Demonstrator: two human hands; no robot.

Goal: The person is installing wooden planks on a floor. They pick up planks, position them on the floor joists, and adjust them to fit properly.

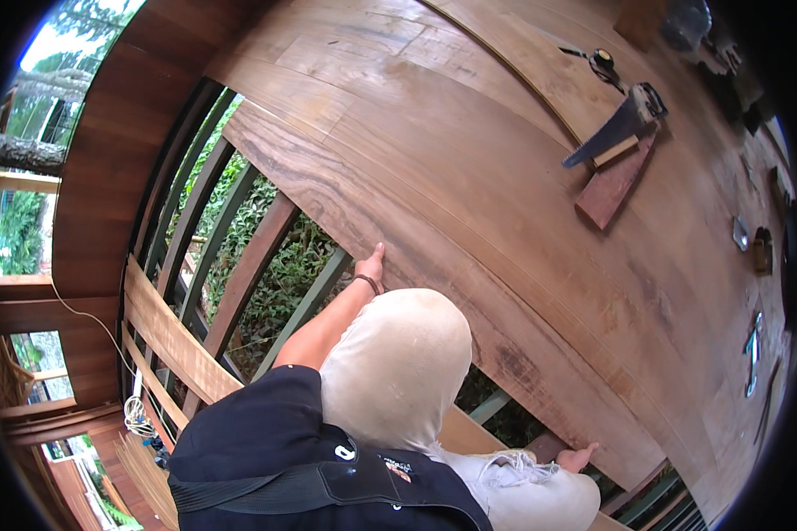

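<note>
A long wooden floorboard (456,296) with dark wavy grain lies across the open joists, along the edge of the laid floor. My left hand (372,265) holds its near edge, thumb on top, with the other fingers hidden beneath. Farther right, my right hand (578,457) grips the same edge close to the board's right end, its fingers partly out of sight. Between the two hands my light-coloured knee (398,363) covers part of the edge.
Green joists (314,296) with gaps over foliage lie at the left. Loose planks (181,336) rest across them. A handsaw (615,133), a tape measure (602,62) and a reddish wood offcut (615,190) sit on the laid floor. A coiled white cord (139,416) lies far left.
</note>
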